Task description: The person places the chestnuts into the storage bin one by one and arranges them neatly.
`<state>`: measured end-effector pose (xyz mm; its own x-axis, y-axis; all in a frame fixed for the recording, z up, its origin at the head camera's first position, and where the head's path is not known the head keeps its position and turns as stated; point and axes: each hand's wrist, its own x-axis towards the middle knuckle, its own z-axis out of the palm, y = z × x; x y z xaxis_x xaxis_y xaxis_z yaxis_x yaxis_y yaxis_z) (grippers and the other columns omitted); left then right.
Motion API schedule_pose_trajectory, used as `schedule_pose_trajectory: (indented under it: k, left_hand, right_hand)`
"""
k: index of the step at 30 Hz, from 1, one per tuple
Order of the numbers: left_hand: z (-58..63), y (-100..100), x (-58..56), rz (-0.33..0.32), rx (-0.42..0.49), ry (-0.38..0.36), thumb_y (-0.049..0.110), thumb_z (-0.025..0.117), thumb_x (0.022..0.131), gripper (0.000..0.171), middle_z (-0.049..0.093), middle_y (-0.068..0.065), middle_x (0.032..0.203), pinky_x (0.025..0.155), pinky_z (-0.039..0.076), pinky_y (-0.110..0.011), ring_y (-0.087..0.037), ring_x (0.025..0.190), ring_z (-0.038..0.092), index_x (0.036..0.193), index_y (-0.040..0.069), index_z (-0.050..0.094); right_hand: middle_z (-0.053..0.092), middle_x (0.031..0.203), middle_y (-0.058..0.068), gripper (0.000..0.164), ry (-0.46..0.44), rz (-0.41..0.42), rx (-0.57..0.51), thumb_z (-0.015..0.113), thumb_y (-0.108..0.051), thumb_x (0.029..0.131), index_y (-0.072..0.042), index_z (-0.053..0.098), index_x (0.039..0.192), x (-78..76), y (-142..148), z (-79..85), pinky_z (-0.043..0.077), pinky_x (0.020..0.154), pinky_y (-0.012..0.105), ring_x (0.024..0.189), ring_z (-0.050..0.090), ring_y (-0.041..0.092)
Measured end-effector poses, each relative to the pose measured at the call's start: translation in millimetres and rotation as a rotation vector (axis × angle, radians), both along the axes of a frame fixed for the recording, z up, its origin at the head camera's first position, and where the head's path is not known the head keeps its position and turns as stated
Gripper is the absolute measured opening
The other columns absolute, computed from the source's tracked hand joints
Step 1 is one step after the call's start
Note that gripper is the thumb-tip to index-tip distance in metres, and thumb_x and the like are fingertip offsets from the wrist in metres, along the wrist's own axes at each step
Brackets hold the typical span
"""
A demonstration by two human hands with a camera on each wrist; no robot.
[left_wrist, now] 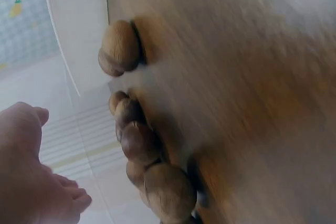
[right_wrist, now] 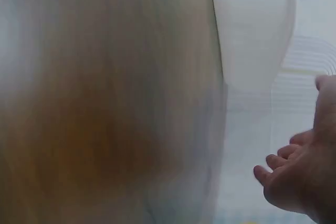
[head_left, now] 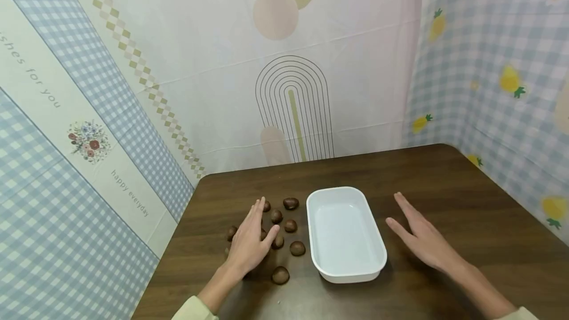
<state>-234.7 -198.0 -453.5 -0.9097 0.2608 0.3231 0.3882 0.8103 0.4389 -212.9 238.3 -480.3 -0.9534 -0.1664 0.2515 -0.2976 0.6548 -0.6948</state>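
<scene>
We see a person's left hand [head_left: 250,242] above a loose scatter of glossy brown, rounded nuts [head_left: 297,248], which look like chestnuts. Its fingers are extended and lie close together, with the thumb spread away from them, and none of them curls round a nut. In the left wrist view we make out a gap between this hand and the row of nuts below it. The hand hides part of the group from us in the head view; the rest lie to its left and right on a dark brown, wood-grained surface [head_left: 400,172], with one nearer the person.

To the right of the nuts we see a white, glossy, rectangular tray with rounded corners [head_left: 346,233], its long sides running away from the person. The nuts are all outside it, a few of them near its left wall.

Beyond the tray's right side we find the right hand [head_left: 424,241], apart from the tray, its fingers stretched forward and the thumb standing away from them, with nothing in their grasp. We notice a pale yellow sleeve [head_left: 194,308] on the left arm. Behind the surface we see a white cloth printed with thin arched lines [head_left: 293,107].
</scene>
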Motion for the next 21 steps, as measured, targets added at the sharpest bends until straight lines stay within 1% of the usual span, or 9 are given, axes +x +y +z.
schedule_pose_trajectory:
  k: [2,4,6,9,11,14,16,19,21]
  left_hand:
    - [-1.7,5.6,0.6,-0.008,0.028,0.02,0.042,0.065,0.107,0.086,0.022,-0.008,0.175,0.122,0.035,-0.058,-0.033,0.158,0.03,0.172,0.016,0.014]
    - [-4.0,11.8,1.3,-0.012,0.044,0.037,0.039,0.068,0.106,0.089,0.024,-0.008,0.174,0.12,0.038,-0.057,-0.032,0.156,0.033,0.172,0.017,0.012]
    - [-7.1,17.8,2.0,-0.012,0.05,0.05,0.036,0.071,0.105,0.091,0.029,-0.009,0.173,0.117,0.042,-0.056,-0.031,0.154,0.038,0.172,0.018,0.012]
    - [-11.7,25.9,4.0,-0.014,0.042,0.055,0.035,0.074,0.103,0.093,0.037,-0.011,0.169,0.114,0.046,-0.056,-0.031,0.15,0.044,0.172,0.018,0.014]
    - [-15.0,30.2,5.1,-0.024,0.026,0.057,0.034,0.076,0.101,0.092,0.044,-0.012,0.165,0.111,0.048,-0.056,-0.032,0.146,0.05,0.172,0.017,0.018]
    - [-19.4,35.4,6.6,-0.04,-0.003,0.06,0.034,0.078,0.1,0.089,0.052,-0.009,0.16,0.106,0.053,-0.054,-0.03,0.138,0.057,0.17,0.015,0.026]
    - [-22.2,37.8,7.4,-0.046,-0.024,0.062,0.033,0.079,0.099,0.086,0.057,-0.007,0.154,0.101,0.055,-0.052,-0.03,0.132,0.061,0.168,0.014,0.032]
    - [-26.3,40.3,8.0,-0.049,-0.066,0.064,0.034,0.08,0.098,0.079,0.063,-0.006,0.146,0.097,0.057,-0.05,-0.028,0.126,0.064,0.163,0.012,0.041]
    - [-28.8,41.8,8.1,-0.057,-0.094,0.068,0.034,0.081,0.097,0.075,0.067,-0.006,0.141,0.097,0.057,-0.049,-0.027,0.124,0.065,0.159,0.01,0.047]
  right_hand:
    - [0.009,0.176,0.021,0.081,-0.047,0.002,-0.078,0.053,-0.042,0.112,-0.014,0.006,0.172,2.4,-10.5,-1.8,0.022,0.113,0.082,0.155,0.017,0.056]
    - [0.012,0.175,0.025,0.081,-0.09,-0.002,-0.136,0.052,-0.044,0.113,-0.015,0.005,0.172,3.5,-21.1,-3.7,0.024,0.111,0.083,0.154,0.019,0.058]
    - [0.015,0.173,0.028,0.082,-0.121,-0.003,-0.191,0.052,-0.045,0.112,-0.015,0.005,0.172,2.7,-30.1,-5.8,0.027,0.111,0.082,0.152,0.022,0.06]
    - [0.018,0.171,0.031,0.082,-0.134,0.015,-0.274,0.054,-0.042,0.112,-0.009,0.009,0.171,-2.5,-40.3,-9.5,0.029,0.116,0.076,0.153,0.023,0.057]
    - [0.019,0.171,0.031,0.081,-0.132,0.027,-0.324,0.058,-0.037,0.111,-0.002,0.013,0.17,-6.9,-45.6,-11.7,0.028,0.12,0.07,0.155,0.023,0.054]
    - [0.018,0.173,0.027,0.08,-0.17,0.034,-0.414,0.061,-0.029,0.11,0.002,0.015,0.168,-11.2,-52.6,-13.2,0.024,0.125,0.056,0.158,0.019,0.047]
    - [0.015,0.174,0.024,0.081,-0.224,0.029,-0.474,0.062,-0.027,0.11,0.001,0.014,0.169,-12.7,-56.8,-13.9,0.025,0.126,0.041,0.16,0.016,0.042]
    - [0.01,0.176,0.018,0.082,-0.298,0.022,-0.55,0.06,-0.025,0.11,-0.003,0.009,0.17,-13.1,-62.2,-14.9,0.024,0.119,0.016,0.162,0.011,0.035]
    - [0.007,0.177,0.015,0.081,-0.314,0.024,-0.584,0.059,-0.021,0.111,-0.005,0.007,0.171,-13.7,-64.3,-16.0,0.024,0.112,0.006,0.162,0.009,0.032]
